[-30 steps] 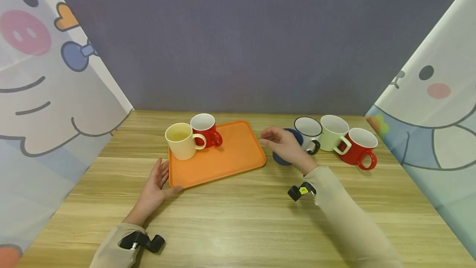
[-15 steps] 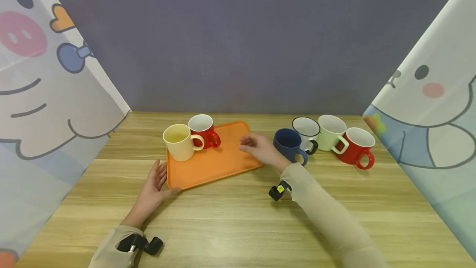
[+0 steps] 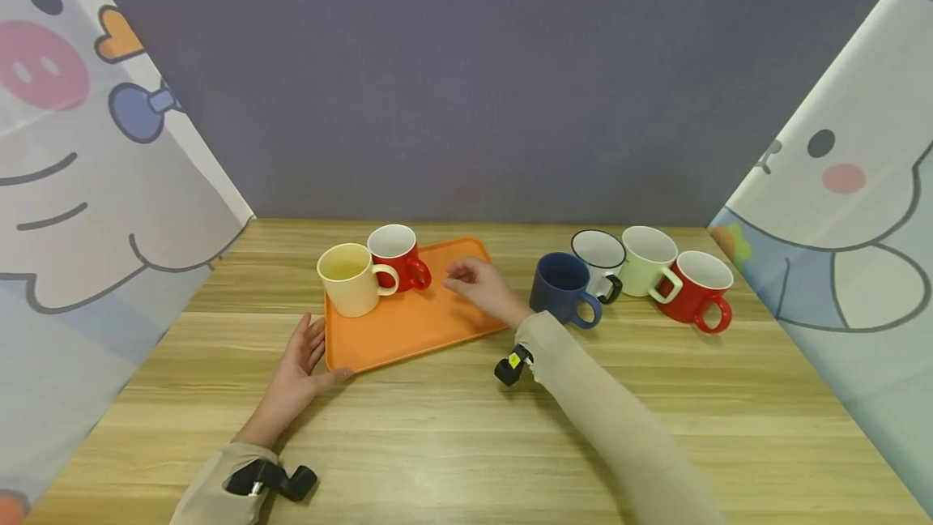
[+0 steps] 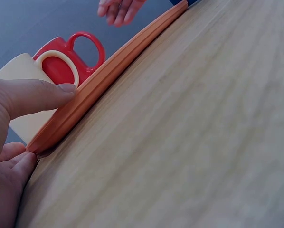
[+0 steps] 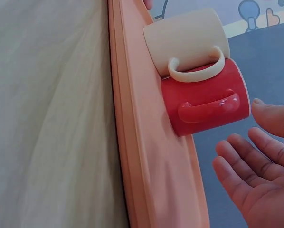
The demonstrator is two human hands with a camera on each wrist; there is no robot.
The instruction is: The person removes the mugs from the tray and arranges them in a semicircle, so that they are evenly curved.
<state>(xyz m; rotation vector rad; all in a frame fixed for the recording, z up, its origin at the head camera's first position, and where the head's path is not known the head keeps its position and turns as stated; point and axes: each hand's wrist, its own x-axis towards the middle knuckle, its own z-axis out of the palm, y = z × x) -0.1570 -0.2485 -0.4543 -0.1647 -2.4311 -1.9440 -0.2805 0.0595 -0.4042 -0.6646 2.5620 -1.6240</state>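
Note:
On the orange tray (image 3: 408, 339) stand a pale yellow mug (image 3: 351, 290) and, close behind it, a red mug (image 3: 394, 253) with a white inside. My left hand (image 3: 291, 379) rests at the tray's near left corner. Its thumb (image 4: 52, 97) lies along the front rim, while relaxed fingertips touch the side edge. Above the tray's right part hovers my right hand (image 3: 483, 288), loosely curved and holding nothing. In the right wrist view its fingers (image 5: 249, 159) are spread and apart from the red mug, whose handle faces that camera.
Right of the tray, a dark blue mug (image 3: 557, 286), a white mug (image 3: 599, 253) with black rim and handle, a pale green mug (image 3: 647, 262) and another red mug (image 3: 688, 290) stand on the wooden table (image 3: 437, 444). A grey panel (image 3: 474, 87) rises behind.
My right hand has moved left from in front of the dark blue mug to over the tray, uncovering that mug. The left hand stays at the tray's corner.

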